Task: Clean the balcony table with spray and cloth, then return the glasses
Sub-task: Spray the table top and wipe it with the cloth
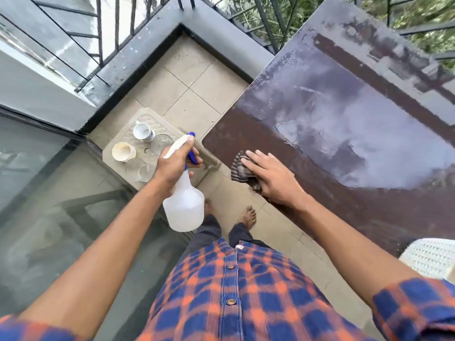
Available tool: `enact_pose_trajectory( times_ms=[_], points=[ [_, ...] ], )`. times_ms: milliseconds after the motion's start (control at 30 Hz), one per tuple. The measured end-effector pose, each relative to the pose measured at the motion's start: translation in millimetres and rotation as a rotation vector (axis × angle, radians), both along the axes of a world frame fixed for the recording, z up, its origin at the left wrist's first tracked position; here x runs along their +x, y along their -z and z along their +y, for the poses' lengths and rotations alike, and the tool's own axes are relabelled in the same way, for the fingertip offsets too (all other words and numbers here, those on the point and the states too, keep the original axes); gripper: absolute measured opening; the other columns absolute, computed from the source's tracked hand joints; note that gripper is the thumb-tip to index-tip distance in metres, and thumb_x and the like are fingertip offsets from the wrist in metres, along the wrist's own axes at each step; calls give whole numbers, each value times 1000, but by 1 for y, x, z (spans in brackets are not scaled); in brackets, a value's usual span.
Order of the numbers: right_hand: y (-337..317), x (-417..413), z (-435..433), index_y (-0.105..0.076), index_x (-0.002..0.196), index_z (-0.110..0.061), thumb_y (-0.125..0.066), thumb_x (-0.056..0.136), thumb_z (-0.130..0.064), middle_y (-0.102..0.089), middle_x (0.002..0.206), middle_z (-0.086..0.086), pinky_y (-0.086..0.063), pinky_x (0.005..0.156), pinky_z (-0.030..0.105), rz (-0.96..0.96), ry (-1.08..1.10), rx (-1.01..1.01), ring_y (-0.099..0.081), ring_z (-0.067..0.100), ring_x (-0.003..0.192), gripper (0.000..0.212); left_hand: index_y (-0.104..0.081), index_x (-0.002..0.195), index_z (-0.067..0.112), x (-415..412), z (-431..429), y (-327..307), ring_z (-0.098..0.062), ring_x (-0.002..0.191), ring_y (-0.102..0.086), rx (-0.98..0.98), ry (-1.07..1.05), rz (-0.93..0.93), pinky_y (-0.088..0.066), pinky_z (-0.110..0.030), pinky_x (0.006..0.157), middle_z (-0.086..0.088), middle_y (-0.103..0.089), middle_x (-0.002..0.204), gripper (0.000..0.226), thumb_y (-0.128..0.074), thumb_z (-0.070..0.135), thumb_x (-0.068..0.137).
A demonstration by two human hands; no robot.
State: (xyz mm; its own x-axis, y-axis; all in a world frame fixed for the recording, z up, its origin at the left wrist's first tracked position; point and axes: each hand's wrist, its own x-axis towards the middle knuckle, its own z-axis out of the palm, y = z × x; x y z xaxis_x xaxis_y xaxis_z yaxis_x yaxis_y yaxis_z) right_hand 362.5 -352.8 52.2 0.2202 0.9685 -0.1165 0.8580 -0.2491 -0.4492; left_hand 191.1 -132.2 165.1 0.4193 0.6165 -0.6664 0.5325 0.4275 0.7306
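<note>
Head view: brown table point(344, 124) wet-streaked, probably mid-wipe. Beige stool point(115, 153) beside it holds glasses point(161, 143), not yet returned. Left hand point(173, 166) grips spray bottle point(183, 210); right hand point(273, 177), fingers flat, presses striped cloth point(240, 168) on table's near corner.

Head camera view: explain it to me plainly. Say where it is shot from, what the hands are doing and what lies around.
No machine here: a person wears one wide camera on the head, looking down at their own arms. The left hand grips a white spray bottle at its neck. The right hand lies flat, pressing a striped cloth onto the brown table, whose top looks wet and streaky. Beside the table, a low beige stool carries a white cup, a cream cup and clear glasses.
</note>
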Motion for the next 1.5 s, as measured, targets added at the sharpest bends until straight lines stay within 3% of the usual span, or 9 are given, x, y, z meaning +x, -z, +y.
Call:
enact_pose_trajectory(
  times_ms=[167,300,467,633,767,933,1133,1267,1500],
  points=[
    [4,79,-11,-40,153,-20,-41,93,-10,-36,160,8,-29,117,57,-32,278,10,-33,36,146,60,-63,77,19,6,1,-4,-17,71,-70,-11,30,15,-42,-29,60,-8,-69,81,37,-58,50,97],
    [-2,100,48,-37,154,-19,-52,91,-4,-30,163,8,-22,120,57,-18,483,-61,-26,37,149,67,-63,82,14,12,0,-7,-17,71,-68,7,47,-11,-44,-23,54,-10,-67,83,36,-58,46,98],
    [-15,26,69,-38,153,-12,-54,87,-6,-31,162,13,-29,117,57,-17,268,-48,-32,38,146,68,-63,77,17,26,-9,-5,-21,76,-69,-3,108,11,-41,-28,58,-6,-68,77,36,-57,46,98],
    [-8,-27,-31,-44,150,-15,-41,81,-15,-36,160,9,-31,115,54,15,141,-51,-37,35,145,69,-64,74,17,47,-24,-9,-23,79,-69,9,171,11,-41,-26,55,-8,-69,76,37,-58,44,99],
    [-6,10,-106,-40,153,-18,-36,89,-16,-33,162,7,-27,118,58,-18,502,-50,-31,33,148,64,-64,74,17,59,-31,-13,-24,77,-70,12,218,4,-41,-27,57,-8,-70,78,37,-59,46,97],
    [-6,79,-74,-37,154,-13,-50,92,-6,-30,163,12,-17,123,55,-35,858,-53,-22,35,151,64,-63,75,18,74,-42,-16,-20,71,-67,21,311,-2,-41,-29,58,-6,-70,77,37,-57,46,98],
    [-10,30,-39,-39,153,-9,-57,91,-5,-31,161,14,-28,119,53,-59,603,-6,-29,36,148,64,-63,76,18,93,-61,-21,-21,76,-68,20,405,15,-42,-29,60,-1,-70,72,36,-56,44,99],
    [-4,-24,-104,-43,150,-13,-62,87,-4,-36,160,12,-33,114,53,-36,490,9,-35,35,145,67,-64,76,17,103,-76,-22,-16,72,-69,34,473,20,-44,-31,64,-2,-70,72,37,-55,44,100],
    [-4,-9,-208,-35,155,-12,-40,99,-10,-28,164,10,-18,122,56,3,1191,-69,-19,35,152,56,-63,77,14,121,-90,-20,-21,77,-68,10,639,3,-44,-31,63,-8,-70,77,40,-55,48,97]
  ],
)
